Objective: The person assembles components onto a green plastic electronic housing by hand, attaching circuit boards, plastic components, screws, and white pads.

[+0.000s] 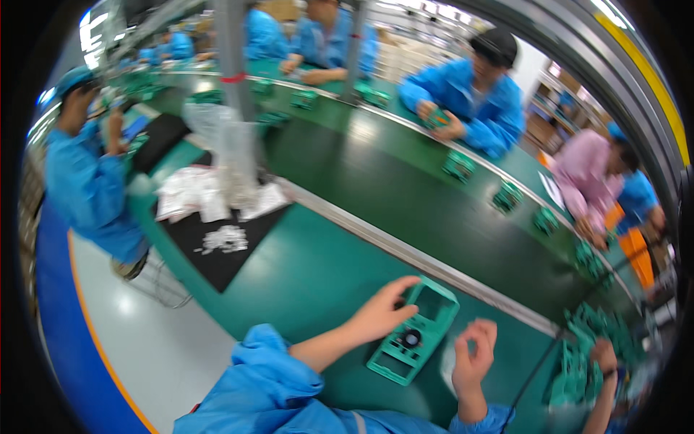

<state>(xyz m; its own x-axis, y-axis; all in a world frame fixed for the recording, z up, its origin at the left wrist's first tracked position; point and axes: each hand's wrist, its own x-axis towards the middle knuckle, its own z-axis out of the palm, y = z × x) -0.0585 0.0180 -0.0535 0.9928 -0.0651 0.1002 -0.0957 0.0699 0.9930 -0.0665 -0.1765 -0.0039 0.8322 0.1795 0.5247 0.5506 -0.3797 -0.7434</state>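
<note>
A green plastic meter casing [434, 334] with a large rectangular window, a round black dial and a smaller opening lies tilted on the green worktable [303, 253] in front of me. My left hand [383, 309] grips its upper left edge, thumb and index finger on the rim. Just right of the casing, my right hand [475, 354] is raised with its fingers curled together in a pinch. Whatever sits between those fingertips, if anything, is too small and blurred to make out.
Small white parts [225, 239] lie on a black mat [217, 269] at left, near clear plastic bags [235, 155]. A dark green conveyor [347, 173] carries green assemblies [507, 195]. Green casings [571, 365] pile up at right beside another person's hand [603, 356]. Several co-workers sit around.
</note>
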